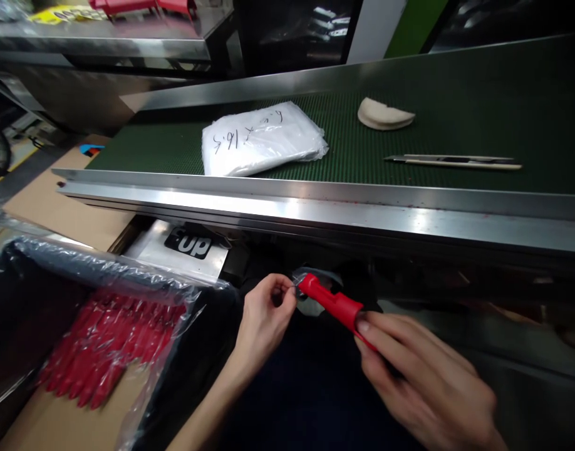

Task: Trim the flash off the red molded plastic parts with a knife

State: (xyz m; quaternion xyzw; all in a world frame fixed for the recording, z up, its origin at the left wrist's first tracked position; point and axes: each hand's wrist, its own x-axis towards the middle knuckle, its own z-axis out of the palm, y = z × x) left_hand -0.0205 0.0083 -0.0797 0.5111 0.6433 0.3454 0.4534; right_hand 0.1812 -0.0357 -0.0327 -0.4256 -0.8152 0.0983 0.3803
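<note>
My right hand grips a red plastic tool handle at its lower end, low in the centre of the view. My left hand pinches something small and thin at the handle's tip, beside a bit of clear plastic film. Both hands are below the metal edge of the conveyor. A box lined with clear plastic at my left holds several more red handles.
The green conveyor belt carries a white plastic bag with handwriting, a beige curved pad and a long utility knife. Cardboard lies at left. A metal table with red items stands behind.
</note>
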